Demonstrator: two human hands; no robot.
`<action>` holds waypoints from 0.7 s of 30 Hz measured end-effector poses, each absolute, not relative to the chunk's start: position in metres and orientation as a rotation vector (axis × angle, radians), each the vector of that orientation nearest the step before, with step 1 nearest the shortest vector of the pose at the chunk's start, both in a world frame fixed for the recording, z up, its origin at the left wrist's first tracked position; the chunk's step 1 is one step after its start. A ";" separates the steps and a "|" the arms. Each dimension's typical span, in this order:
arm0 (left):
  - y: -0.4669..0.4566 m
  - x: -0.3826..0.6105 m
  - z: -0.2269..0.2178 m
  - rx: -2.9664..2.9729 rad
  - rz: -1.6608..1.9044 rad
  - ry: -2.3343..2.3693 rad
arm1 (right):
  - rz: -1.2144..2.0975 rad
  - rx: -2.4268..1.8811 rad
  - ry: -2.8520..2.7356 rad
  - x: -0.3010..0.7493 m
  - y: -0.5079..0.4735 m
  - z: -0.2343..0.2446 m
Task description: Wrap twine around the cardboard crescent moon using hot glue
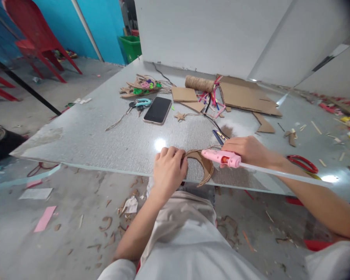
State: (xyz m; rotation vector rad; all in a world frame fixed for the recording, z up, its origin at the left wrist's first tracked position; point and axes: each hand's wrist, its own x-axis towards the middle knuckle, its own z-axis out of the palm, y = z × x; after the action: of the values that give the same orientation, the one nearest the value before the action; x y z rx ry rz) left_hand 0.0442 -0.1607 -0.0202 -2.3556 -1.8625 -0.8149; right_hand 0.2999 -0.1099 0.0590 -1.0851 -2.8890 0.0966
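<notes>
In the right grip (242, 150), a pink glue gun (220, 157) is held over the cardboard crescent (207, 167), steadied by the left grip (169, 164); glue should be beaded thinly.

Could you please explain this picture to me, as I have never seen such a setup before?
There is no robot here, only a person's two bare hands, seen from a camera worn on the head, looking forward and down. The left hand holds one end of a brown, crescent-shaped cardboard piece. The right hand holds a pink plastic glue gun with a long translucent glue stick behind it. On the grey, shiny tabletop lie a dark-screened phone, a brown twine roll and a small cardboard star.
</notes>
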 end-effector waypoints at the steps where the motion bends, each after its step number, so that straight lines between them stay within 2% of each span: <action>1: -0.161 0.044 -0.020 -2.354 -0.817 -1.861 | 0.072 -1.084 -2.915 0.299 -0.110 0.060; 6: -0.160 0.045 -0.021 -2.332 -0.839 -1.860 | 0.012 -1.033 -2.999 0.293 -0.104 0.068; 21: -0.160 0.047 -0.022 -2.312 -0.885 -1.900 | 0.364 -1.443 -2.992 0.281 -0.101 0.105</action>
State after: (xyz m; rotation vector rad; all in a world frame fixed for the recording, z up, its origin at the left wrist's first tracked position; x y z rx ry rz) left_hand 0.0469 -0.1595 -0.0224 -2.3117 -1.9000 -0.8845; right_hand 0.2813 -0.1010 0.1049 -1.4434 -2.9919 0.3644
